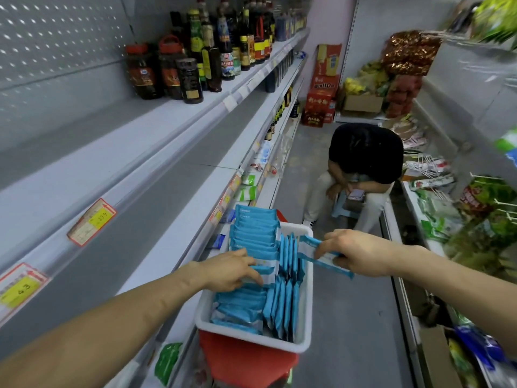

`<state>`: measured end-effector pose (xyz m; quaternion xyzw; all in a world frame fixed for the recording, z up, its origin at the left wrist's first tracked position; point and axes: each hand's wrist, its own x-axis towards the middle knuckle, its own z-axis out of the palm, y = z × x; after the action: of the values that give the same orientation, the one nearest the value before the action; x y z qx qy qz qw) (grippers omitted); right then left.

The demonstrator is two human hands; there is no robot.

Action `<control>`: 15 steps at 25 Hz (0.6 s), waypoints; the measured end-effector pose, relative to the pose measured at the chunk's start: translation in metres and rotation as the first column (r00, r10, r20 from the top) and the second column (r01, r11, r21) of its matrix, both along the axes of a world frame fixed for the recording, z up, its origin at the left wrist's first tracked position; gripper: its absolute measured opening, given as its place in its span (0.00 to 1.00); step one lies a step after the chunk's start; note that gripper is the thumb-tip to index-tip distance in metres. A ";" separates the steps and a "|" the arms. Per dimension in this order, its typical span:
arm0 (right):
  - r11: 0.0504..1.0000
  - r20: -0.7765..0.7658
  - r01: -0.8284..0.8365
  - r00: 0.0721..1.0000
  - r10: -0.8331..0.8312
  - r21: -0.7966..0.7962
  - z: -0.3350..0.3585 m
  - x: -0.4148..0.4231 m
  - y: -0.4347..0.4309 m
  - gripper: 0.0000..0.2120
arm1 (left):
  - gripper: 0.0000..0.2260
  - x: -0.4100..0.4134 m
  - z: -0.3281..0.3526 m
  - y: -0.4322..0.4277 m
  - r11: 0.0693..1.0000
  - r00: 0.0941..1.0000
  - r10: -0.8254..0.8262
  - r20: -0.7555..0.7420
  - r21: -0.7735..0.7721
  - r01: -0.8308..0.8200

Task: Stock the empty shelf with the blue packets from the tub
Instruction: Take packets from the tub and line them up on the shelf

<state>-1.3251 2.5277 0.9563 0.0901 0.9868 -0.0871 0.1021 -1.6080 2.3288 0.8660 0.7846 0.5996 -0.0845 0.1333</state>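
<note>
Both hands are held over the white tub (253, 338). 1 blue packet (326, 257) is pinched by the right hand (356, 253), just above the tub's right rim. The left hand (230, 271) is laid on the blue packets (253, 242) packed in rows inside the tub; whether 1 is gripped cannot be told. The tub is set on a red stool (246, 359), beside the empty shelf (140, 172).

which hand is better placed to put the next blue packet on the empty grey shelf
Probably the right hand: it pinches a blue packet lifted above the white plastic tub. The left hand only touches packets inside.
</note>
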 end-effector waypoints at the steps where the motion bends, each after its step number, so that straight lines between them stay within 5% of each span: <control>1: 1.000 -0.001 0.000 1.000 0.000 -0.005 0.000 -0.002 -0.001 0.22 | 0.24 0.002 -0.002 -0.002 1.000 1.000 0.003 0.008 -0.004 -0.002; 7: 0.998 -0.008 -0.066 0.998 0.066 -0.013 0.024 -0.035 -0.002 0.21 | 0.27 -0.005 0.029 -0.014 0.994 0.992 0.104 0.075 -0.019 -0.103; 15: 0.969 -0.101 -0.244 0.964 0.246 0.030 0.117 -0.171 -0.040 0.21 | 0.24 -0.064 0.223 -0.095 0.920 0.931 0.362 0.052 0.143 -0.366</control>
<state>-1.4964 2.4877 1.0735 -0.0365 0.9951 -0.0698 0.0598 -1.6715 2.2340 1.0889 0.6684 0.7378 -0.0034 0.0944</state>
